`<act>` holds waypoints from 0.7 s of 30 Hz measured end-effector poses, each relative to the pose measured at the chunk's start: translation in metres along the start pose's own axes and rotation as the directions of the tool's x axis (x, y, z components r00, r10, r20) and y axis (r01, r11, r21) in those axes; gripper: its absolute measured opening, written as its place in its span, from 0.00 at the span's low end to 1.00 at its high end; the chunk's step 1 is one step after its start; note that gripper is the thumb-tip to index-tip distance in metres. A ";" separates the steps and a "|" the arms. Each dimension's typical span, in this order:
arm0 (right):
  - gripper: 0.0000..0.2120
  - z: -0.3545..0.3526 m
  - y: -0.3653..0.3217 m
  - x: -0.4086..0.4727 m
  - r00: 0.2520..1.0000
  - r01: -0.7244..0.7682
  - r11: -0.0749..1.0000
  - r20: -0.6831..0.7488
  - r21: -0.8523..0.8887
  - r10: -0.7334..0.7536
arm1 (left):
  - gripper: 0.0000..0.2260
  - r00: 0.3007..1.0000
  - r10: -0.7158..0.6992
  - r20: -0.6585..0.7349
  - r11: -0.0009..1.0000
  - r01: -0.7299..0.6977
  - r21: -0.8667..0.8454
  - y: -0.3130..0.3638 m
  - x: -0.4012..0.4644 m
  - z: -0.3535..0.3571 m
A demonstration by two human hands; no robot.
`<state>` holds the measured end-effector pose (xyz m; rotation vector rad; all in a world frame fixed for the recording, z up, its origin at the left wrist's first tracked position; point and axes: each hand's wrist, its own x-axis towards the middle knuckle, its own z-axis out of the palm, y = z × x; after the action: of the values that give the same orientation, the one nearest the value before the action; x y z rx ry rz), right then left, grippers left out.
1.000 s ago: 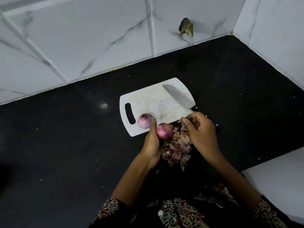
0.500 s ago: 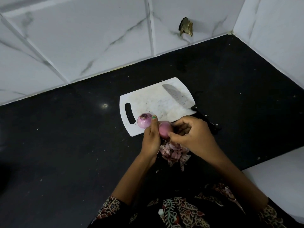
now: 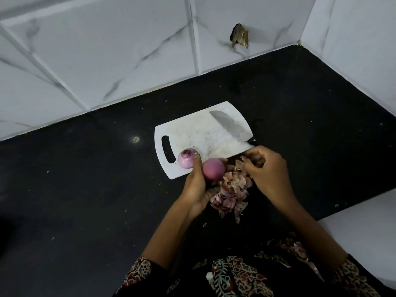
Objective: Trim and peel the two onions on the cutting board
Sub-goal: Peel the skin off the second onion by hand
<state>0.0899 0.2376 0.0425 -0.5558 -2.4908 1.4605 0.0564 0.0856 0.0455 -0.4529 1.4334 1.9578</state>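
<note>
A black table (image 3: 90, 200) meets marble-tiled walls. Nearest lies a heap of onion skins (image 3: 230, 195), just off the near edge of the cutting board (image 3: 199, 133). The left hand (image 3: 196, 186) grips the peeled onion (image 3: 213, 169) above that edge. The right hand (image 3: 266, 168), which was at this onion half a second ago, has drawn aside, its curled fingers pinching a torn scrap of skin over the heap. Peeling looks nearly finished. The other onion (image 3: 186, 158) rests on the board; farther back lies the knife (image 3: 230, 126).
</note>
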 end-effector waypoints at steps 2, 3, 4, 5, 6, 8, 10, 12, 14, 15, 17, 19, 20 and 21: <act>0.05 0.000 0.002 0.000 1.000 0.027 0.997 0.005 -0.075 -0.027 | 0.27 0.999 -0.035 0.037 0.997 0.038 -0.068 0.002 0.000 0.000; 0.04 0.001 0.002 -0.001 0.999 0.049 0.995 0.010 -0.092 -0.048 | 0.26 0.997 -0.052 0.055 0.993 0.057 -0.103 0.002 0.000 -0.001; 0.03 0.003 0.001 -0.002 0.997 0.070 0.993 0.017 -0.098 -0.069 | 0.26 0.995 -0.068 0.072 0.988 0.077 -0.132 0.003 0.001 -0.001; 0.04 0.004 0.000 -0.002 0.996 0.093 0.990 0.026 -0.104 -0.091 | 0.27 0.993 -0.081 0.086 0.984 0.093 -0.150 0.002 0.002 -0.002; 0.05 0.005 -0.001 -0.002 0.993 0.120 0.986 0.032 -0.114 -0.117 | 0.27 0.990 -0.095 0.101 0.982 0.110 -0.156 0.002 0.002 -0.002; 0.07 0.005 -0.003 -0.001 0.986 0.169 0.979 0.028 -0.116 -0.167 | 0.28 0.984 -0.121 0.129 0.977 0.141 -0.158 0.002 0.002 -0.003; 0.06 0.003 -0.008 -0.002 0.979 0.201 0.979 0.037 -0.029 -0.199 | 0.27 0.982 -0.131 0.133 0.974 0.152 -0.166 0.003 0.002 -0.002; 0.05 0.002 -0.014 -0.003 0.967 0.234 0.970 0.084 0.069 -0.240 | 0.28 0.984 -0.129 0.125 0.975 0.149 -0.163 0.004 0.003 -0.001; 0.09 0.002 -0.019 -0.005 0.947 0.256 0.959 0.166 0.120 -0.274 | 0.30 0.986 -0.115 0.124 0.985 0.129 -0.116 0.003 0.003 0.000; 0.12 0.003 -0.021 -0.005 0.936 0.267 0.956 0.202 0.120 -0.287 | 0.31 0.986 -0.109 0.124 0.990 0.118 -0.073 0.003 0.003 0.001; 0.15 0.008 -0.023 -0.008 0.923 0.294 0.951 0.230 0.095 -0.308 | 0.29 0.990 -0.096 0.106 0.995 0.095 0.013 0.004 0.002 0.003; 0.15 0.010 -0.024 -0.010 0.926 0.305 0.949 0.209 0.082 -0.315 | 0.27 0.993 -0.078 0.091 0.995 0.072 0.071 0.005 0.002 0.005; 0.14 0.010 -0.024 -0.010 0.928 0.308 0.949 0.198 0.075 -0.317 | 0.27 0.994 -0.068 0.088 0.994 0.059 0.095 0.005 0.002 0.006; 0.13 0.010 -0.025 -0.009 0.929 0.310 0.949 0.193 0.062 -0.316 | 0.26 0.995 -0.059 0.084 0.991 0.048 0.124 0.005 0.002 0.006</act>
<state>0.0895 0.2148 0.0595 0.0022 -2.5498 1.4849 0.0519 0.0909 0.0497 -0.3430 1.4603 1.8136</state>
